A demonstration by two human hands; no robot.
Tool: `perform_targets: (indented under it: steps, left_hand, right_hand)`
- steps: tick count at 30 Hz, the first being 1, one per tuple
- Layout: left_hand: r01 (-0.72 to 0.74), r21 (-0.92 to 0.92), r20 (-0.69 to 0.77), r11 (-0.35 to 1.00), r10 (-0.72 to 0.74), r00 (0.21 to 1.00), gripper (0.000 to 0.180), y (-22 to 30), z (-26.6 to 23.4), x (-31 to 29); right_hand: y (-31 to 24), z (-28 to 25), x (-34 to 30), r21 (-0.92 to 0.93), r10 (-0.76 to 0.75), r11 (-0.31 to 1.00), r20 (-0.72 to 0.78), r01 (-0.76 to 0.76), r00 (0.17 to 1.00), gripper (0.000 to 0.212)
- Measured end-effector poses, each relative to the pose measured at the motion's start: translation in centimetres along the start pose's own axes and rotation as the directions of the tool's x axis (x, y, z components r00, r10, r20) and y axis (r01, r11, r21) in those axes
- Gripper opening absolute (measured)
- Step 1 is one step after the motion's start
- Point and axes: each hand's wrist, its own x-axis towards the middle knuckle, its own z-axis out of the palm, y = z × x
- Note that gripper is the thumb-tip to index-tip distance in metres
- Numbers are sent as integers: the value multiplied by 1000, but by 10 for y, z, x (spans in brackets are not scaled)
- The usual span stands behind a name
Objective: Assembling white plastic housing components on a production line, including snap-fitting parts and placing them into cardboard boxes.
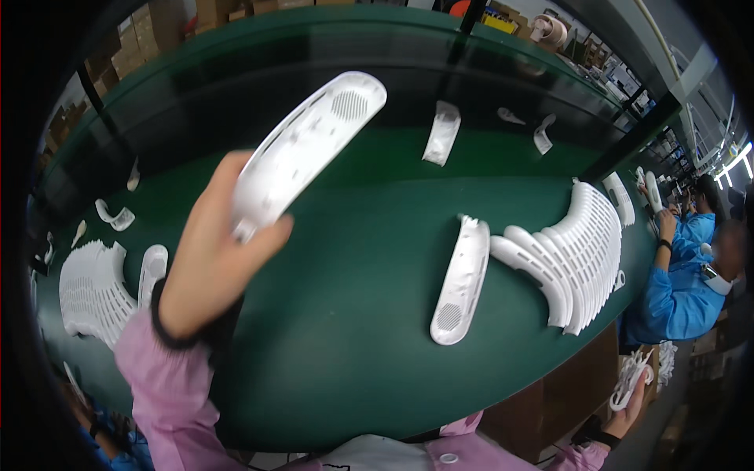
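Note:
My left hand [216,247] is raised over the bench, closed around the lower end of a long white plastic shell [302,145]. The shell's hollow inside faces up, with a round patch of small holes at its far end. Low at the right, off the bench's edge, my right hand [632,408] grips a bundled white cable [628,382]. A similar white shell [462,282] lies on the green bench between my hands. Just right of it, a fanned row of nested white shells [577,255] spreads over the surface.
Another row of white shells [96,286] lies at the left, beside a single shell [152,271]. Loose curved white parts [442,133] lie farther back. A cardboard box [550,404] stands below the bench's right edge. People in blue [683,290] work at the right.

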Motion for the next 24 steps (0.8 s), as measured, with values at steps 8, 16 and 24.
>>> perform_targets:
  steps: [8,16,24]
  left_hand:
    - [233,126,124,964,-248,961,54,-40,-48,-120]
    - [385,-6,-78,923,-384,920,56,-69,-56,-136]
    - [436,130,52,891,-445,894,57,-84,-55,-134]
  right_hand:
    - [-46,304,-116,83,257,867,770,-492,583,60]
    - [70,479,-200,-332,195,841,923,428,333,53]
    - [37,457,-172,-489,282,463,872,739,401,68]
